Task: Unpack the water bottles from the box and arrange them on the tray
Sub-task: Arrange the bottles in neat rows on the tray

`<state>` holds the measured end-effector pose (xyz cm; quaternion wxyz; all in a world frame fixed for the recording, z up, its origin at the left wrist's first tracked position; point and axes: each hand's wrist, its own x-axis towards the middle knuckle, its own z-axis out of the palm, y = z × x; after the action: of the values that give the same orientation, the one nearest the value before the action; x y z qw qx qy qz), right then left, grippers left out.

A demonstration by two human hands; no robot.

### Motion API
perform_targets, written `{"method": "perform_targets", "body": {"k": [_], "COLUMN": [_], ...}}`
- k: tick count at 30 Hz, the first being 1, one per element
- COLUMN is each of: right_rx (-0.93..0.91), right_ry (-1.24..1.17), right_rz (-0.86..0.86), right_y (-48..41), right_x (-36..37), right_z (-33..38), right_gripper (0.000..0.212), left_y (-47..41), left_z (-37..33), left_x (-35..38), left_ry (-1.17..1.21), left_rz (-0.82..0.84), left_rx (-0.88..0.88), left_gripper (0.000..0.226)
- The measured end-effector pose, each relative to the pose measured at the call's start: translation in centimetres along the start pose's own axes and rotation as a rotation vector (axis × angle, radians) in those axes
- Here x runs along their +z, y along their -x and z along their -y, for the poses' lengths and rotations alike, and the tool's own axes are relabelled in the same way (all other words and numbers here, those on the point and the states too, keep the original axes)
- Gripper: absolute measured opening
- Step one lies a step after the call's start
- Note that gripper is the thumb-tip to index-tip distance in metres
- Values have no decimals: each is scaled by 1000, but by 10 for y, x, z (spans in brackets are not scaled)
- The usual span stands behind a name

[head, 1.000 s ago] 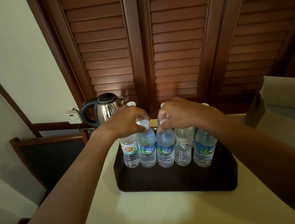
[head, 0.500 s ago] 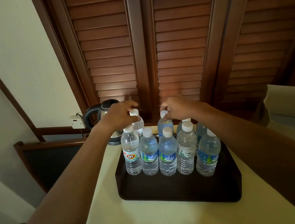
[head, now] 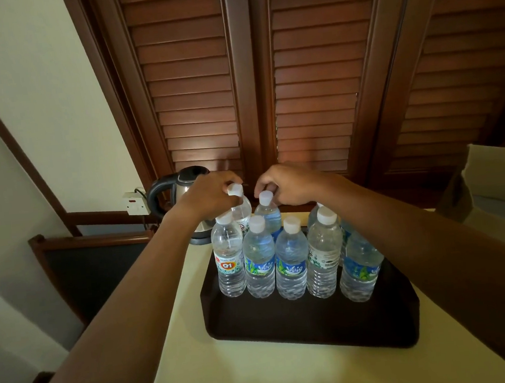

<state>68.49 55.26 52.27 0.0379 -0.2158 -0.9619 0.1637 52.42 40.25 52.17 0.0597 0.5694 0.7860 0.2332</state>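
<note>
A dark tray (head: 312, 332) lies on the pale table. Several clear water bottles with white caps stand upright on it in a front row, from a red-labelled one (head: 228, 260) on the left to a blue-labelled one (head: 360, 269) on the right. More bottles stand behind them. My left hand (head: 207, 195) pinches the cap of a back-row bottle (head: 242, 207). My right hand (head: 288, 183) pinches the cap of the back-row bottle (head: 268, 213) beside it. The cardboard box (head: 495, 188) stands open at the right edge.
A steel kettle (head: 180, 185) with a black handle stands behind the tray on the left, near a wall socket (head: 136, 203). A dark wooden chair (head: 93, 272) is left of the table (head: 261, 380). Louvred wooden shutters (head: 296, 74) fill the wall behind.
Both hands left the caps of the front-row bottles and moved back to two bottles in the back row, gripping their caps. The view tilted down slightly.
</note>
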Motion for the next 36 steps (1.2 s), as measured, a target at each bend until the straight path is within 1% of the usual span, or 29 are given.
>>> {"method": "perform_targets", "body": {"k": [2, 4, 5, 6, 8, 9, 10, 12, 14, 15, 18, 20, 23, 27, 36], "right_rx": [14, 52, 89, 144, 284, 337, 376, 405, 385, 368, 290, 259, 222, 207, 161], "right_ry": [-32, -39, 6, 96, 302, 339, 303, 161, 90, 67, 51, 34, 30, 18, 76], "right_rz": [17, 36, 54, 85, 182, 233, 257, 245, 201, 169, 76, 54, 54, 57, -35], "right_y": [4, 15, 22, 31, 48, 55, 59, 63, 62, 61, 58, 54, 46, 38, 45], "right_x": [-4, -16, -24, -33, -49, -54, -55, -53, -50, -48, -41, -37, -32, -25, -21], "right_z": [2, 0, -3, -8, -21, -27, -31, -34, -30, -29, -24, -21, -16, -12, -20], "right_gripper": [47, 64, 69, 71, 62, 55, 47, 31, 19, 16, 12, 10, 10, 12, 19], "left_y": [-1, -3, -3, -4, -6, -9, -12, -18, -25, -29, -38, -41, -42, -43, -47], "left_z": [-2, -4, -6, -9, -16, -21, -25, -34, -40, -43, -42, -39, -37, -35, -33], "left_x": [-2, -2, -2, -2, -2, -1, 0, 3, 9, 12, 19, 20, 20, 24, 31], "left_ry": [6, 14, 15, 15, 10, -3, -34, -109, -186, -223, -291, -320, -343, -267, -238], "left_rz": [10, 4, -6, -17, -8, 21, 65, 173, 246, 261, 222, 192, 187, 194, 177], "left_rx": [-12, -6, 6, 28, 97, 133, 165, 207, 229, 241, 274, 281, 271, 244, 226], "left_gripper": [46, 53, 54, 55, 55, 55, 56, 60, 61, 58, 36, 31, 31, 32, 41]}}
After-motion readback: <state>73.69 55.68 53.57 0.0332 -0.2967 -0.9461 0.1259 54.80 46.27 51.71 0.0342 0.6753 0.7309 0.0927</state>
